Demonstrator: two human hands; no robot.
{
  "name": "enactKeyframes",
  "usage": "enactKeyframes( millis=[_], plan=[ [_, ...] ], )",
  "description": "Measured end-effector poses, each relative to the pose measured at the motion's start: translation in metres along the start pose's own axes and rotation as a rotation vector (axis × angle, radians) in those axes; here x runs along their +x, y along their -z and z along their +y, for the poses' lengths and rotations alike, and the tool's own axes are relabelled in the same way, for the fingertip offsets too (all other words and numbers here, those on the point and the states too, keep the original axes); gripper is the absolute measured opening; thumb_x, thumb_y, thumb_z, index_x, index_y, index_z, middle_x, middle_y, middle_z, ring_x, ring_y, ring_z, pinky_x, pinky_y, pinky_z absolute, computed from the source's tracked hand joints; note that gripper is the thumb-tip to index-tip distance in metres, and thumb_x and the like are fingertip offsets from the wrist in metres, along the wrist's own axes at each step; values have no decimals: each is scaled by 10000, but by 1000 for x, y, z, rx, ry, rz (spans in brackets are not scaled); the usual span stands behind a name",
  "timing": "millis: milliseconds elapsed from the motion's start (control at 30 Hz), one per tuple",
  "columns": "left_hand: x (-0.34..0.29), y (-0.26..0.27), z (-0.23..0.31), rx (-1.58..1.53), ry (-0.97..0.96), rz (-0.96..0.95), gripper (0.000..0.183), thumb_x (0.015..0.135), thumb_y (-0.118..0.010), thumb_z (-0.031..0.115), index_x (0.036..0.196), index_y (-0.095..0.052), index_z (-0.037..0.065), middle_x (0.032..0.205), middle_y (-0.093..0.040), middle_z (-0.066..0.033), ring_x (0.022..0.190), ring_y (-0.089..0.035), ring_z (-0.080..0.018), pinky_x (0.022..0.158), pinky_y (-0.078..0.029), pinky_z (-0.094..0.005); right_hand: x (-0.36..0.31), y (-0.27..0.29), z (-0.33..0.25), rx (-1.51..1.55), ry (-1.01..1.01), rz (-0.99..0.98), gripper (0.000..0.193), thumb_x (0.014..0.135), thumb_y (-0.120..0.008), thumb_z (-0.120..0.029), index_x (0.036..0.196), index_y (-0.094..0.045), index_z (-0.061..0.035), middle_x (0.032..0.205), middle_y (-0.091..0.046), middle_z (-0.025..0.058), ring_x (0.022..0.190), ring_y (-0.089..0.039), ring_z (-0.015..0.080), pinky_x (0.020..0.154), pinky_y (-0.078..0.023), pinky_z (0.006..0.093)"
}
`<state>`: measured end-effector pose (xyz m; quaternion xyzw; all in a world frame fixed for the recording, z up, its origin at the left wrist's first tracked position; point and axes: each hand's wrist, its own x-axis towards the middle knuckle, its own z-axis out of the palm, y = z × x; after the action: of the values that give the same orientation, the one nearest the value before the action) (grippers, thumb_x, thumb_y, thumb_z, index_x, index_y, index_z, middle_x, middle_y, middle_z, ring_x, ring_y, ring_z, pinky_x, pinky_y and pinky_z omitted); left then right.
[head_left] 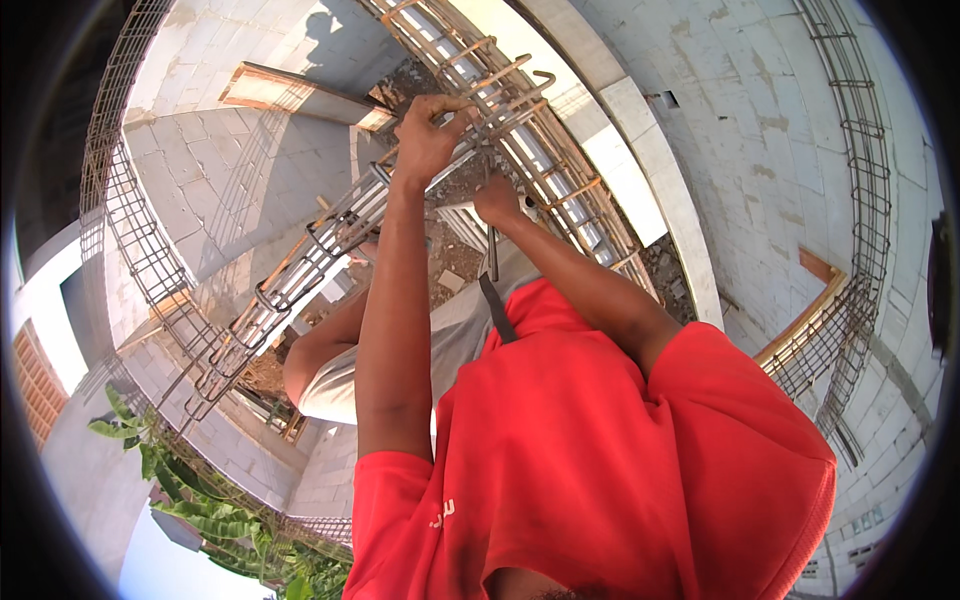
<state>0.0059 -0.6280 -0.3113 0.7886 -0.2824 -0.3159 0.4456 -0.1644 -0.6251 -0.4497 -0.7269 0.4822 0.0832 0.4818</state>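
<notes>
My left hand (430,135) is at the crossing of two steel rebar cages, its thumb and fingers curled together by the bars. Whatever is between those fingertips is too small to make out. Just below the same joint, my right hand (497,200) is wrapped round a dark, long-handled metal tool (492,256). The tool stands roughly upright, its upper end close to the bars; its jaw shape is unclear. One rebar cage (300,262) slopes from the joint to the lower left. Another rebar cage (560,160) runs from upper left to lower right past both hands.
Pale block walls (720,140) rise on both sides, topped by further rebar cages (862,150). A wood-framed panel (300,95) leans at the upper left. Rubble (450,262) lies far below my hands. Leafy plants (215,500) grow at the lower left.
</notes>
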Motion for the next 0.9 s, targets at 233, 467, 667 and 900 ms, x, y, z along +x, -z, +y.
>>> enactKeyframes(
  millis=[233,467,667,900],
  plan=[
    [8,-11,7,90,-11,82,230,862,-849,264,1049,-852,131,1132,-717,-131,1113,-669,-296,1011,-475,-422,1,6,7,-51,53,85,449,898,-662,-166,1241,-551,101,1100,-684,365,1068,-676,527,956,-527,588],
    [5,-10,16,252,32,79,357,889,-846,401,1123,-839,132,1154,-747,-123,1111,-710,-272,995,-521,-386,13,36,-11,512,-300,-270,197,996,-592,-198,1024,-608,-3,856,-658,190,716,-670,342,760,-572,559],
    [9,-11,6,193,-4,61,334,890,-854,343,1129,-830,111,1142,-755,-123,1103,-705,-253,1009,-515,-371,-5,66,-27,991,-394,-641,229,1113,-526,-249,1126,-604,-33,803,-623,55,623,-630,187,538,-558,368],
    [8,-5,-6,51,21,21,255,853,-839,362,1064,-855,219,1210,-714,-103,1197,-640,-295,1152,-268,-542,-12,32,-3,751,-432,-486,214,1017,-568,-57,1230,-582,-33,1161,-700,133,941,-713,220,842,-655,426]
  ],
)
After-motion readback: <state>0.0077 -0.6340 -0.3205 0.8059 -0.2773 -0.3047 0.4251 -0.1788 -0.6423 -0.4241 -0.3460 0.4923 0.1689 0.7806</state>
